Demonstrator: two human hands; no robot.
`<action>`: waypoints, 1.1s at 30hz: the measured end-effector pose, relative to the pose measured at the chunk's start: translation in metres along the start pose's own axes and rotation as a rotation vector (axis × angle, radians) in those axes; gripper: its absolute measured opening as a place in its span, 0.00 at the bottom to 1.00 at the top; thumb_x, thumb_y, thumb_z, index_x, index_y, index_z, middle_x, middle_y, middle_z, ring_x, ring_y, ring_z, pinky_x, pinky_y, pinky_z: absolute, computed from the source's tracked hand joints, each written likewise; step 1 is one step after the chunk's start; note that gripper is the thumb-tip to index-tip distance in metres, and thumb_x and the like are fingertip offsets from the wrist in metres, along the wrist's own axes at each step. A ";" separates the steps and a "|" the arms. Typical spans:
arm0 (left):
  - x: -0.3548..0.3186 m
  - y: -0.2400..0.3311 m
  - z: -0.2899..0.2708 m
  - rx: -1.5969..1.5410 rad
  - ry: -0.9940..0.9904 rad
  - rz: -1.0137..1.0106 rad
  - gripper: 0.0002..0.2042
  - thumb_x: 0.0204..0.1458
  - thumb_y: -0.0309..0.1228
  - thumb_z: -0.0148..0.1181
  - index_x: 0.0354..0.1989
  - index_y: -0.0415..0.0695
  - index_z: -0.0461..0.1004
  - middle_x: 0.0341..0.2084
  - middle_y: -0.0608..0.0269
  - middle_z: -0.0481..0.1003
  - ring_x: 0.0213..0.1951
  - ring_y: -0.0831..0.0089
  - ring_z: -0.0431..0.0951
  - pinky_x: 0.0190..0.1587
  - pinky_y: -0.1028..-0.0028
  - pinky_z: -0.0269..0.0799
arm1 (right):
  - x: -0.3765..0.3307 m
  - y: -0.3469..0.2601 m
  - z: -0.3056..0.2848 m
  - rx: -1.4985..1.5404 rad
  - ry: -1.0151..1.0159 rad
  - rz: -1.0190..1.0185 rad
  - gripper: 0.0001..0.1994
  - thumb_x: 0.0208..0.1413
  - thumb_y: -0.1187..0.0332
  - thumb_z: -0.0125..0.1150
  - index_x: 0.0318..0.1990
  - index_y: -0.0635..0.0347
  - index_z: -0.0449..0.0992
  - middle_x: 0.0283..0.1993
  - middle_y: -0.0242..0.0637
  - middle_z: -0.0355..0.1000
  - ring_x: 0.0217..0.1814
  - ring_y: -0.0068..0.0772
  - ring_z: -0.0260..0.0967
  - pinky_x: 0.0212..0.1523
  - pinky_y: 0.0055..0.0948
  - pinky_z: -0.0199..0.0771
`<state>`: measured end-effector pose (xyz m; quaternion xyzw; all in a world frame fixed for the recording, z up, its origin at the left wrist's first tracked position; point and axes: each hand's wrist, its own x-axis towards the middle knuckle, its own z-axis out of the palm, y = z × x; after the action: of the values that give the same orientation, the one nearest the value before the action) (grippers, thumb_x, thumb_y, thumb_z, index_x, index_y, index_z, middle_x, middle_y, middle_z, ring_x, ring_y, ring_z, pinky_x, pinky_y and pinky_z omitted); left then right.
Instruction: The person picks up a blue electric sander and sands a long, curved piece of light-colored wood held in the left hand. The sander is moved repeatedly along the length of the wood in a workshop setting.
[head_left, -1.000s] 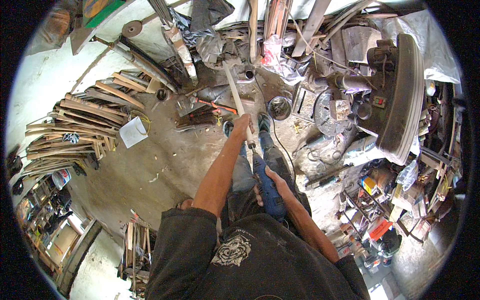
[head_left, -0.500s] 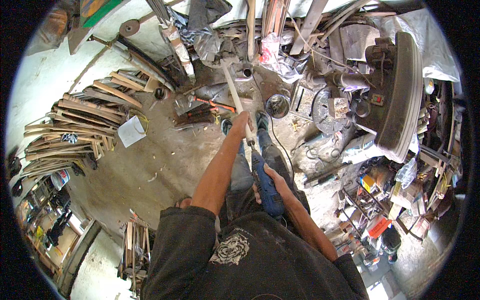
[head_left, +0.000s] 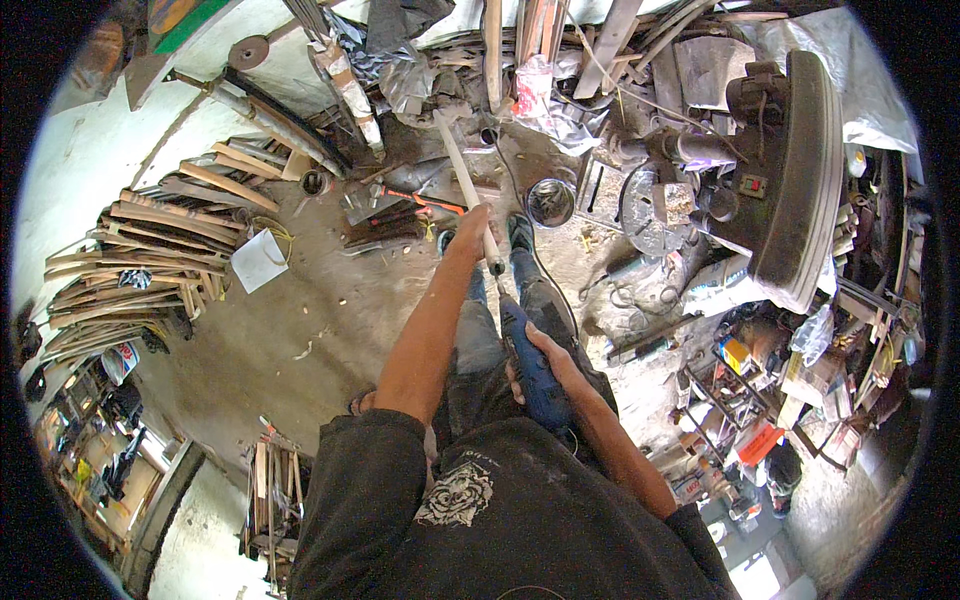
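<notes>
Left arm stretched straight forward, left hand (head_left: 474, 222) closed around a pale wooden stick (head_left: 462, 185); the stick is round, smooth, light-coloured, slanting away from the person toward the clutter at the far wall; right arm bent at the elbow, right hand (head_left: 540, 355) wrapped tight round the grip of a blue power drill (head_left: 530, 365); drill body hard plastic, dark nose pointing at the near end of the stick, just below the left hand; whether the bit touches the wood cannot be told; a black cable (head_left: 545, 275) runs off past the feet; dark sleeves and shirt fill the lower edge; floor (head_left: 300, 320) is bare dusty concrete, grey-brown, scattered with chips; curved wooden slats (head_left: 150, 245) stacked along the floor's left edge, a white sheet (head_left: 258, 262) beside them; a shiny metal bowl (head_left: 550, 202) near the feet; a big dark machine (head_left: 790, 170) on the right amid scrap, boards and plastic sheeting.
</notes>
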<state>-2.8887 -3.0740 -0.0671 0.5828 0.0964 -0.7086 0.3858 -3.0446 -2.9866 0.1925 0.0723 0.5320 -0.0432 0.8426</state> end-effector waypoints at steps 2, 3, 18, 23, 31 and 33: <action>-0.001 0.007 -0.002 0.081 0.046 -0.081 0.11 0.48 0.37 0.54 0.31 0.42 0.64 0.19 0.65 0.63 0.16 0.72 0.65 0.15 0.70 0.66 | 0.000 0.000 0.001 -0.018 0.003 -0.001 0.23 0.57 0.44 0.45 0.38 0.58 0.67 0.22 0.38 0.69 0.16 0.31 0.67 0.16 0.29 0.70; -0.004 0.008 -0.001 0.057 0.030 -0.082 0.11 0.48 0.37 0.53 0.31 0.42 0.63 0.18 0.66 0.62 0.15 0.72 0.65 0.15 0.70 0.66 | 0.001 0.000 0.001 0.001 -0.011 -0.001 0.23 0.57 0.44 0.45 0.38 0.58 0.67 0.22 0.38 0.69 0.16 0.31 0.67 0.16 0.29 0.71; -0.013 0.007 0.001 -0.044 0.073 -0.118 0.09 0.50 0.36 0.51 0.28 0.46 0.61 0.14 0.66 0.60 0.12 0.73 0.62 0.12 0.73 0.63 | -0.001 -0.002 0.006 -0.018 0.033 0.009 0.24 0.55 0.43 0.47 0.36 0.58 0.67 0.21 0.37 0.69 0.15 0.31 0.67 0.16 0.27 0.71; -0.017 0.006 0.001 0.010 0.101 -0.069 0.09 0.51 0.36 0.52 0.25 0.48 0.62 0.13 0.69 0.60 0.13 0.74 0.63 0.12 0.72 0.62 | 0.002 -0.004 0.004 -0.043 0.071 0.021 0.25 0.56 0.43 0.47 0.38 0.59 0.67 0.21 0.38 0.69 0.15 0.31 0.67 0.16 0.28 0.71; -0.018 0.003 0.003 -0.043 0.084 -0.094 0.10 0.51 0.37 0.53 0.25 0.47 0.63 0.13 0.68 0.62 0.12 0.75 0.62 0.12 0.73 0.62 | 0.010 -0.003 -0.001 0.011 0.022 0.008 0.24 0.56 0.43 0.47 0.37 0.60 0.67 0.21 0.38 0.68 0.15 0.32 0.67 0.16 0.29 0.71; -0.016 0.001 0.004 -0.068 0.085 -0.100 0.09 0.51 0.36 0.52 0.26 0.46 0.62 0.14 0.67 0.61 0.12 0.74 0.61 0.12 0.73 0.62 | 0.009 -0.004 -0.001 0.017 0.024 0.005 0.24 0.56 0.43 0.47 0.36 0.59 0.67 0.21 0.38 0.68 0.15 0.32 0.67 0.16 0.30 0.71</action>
<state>-2.8907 -3.0701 -0.0511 0.5934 0.1659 -0.6979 0.3650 -3.0420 -2.9899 0.1835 0.0813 0.5415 -0.0449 0.8355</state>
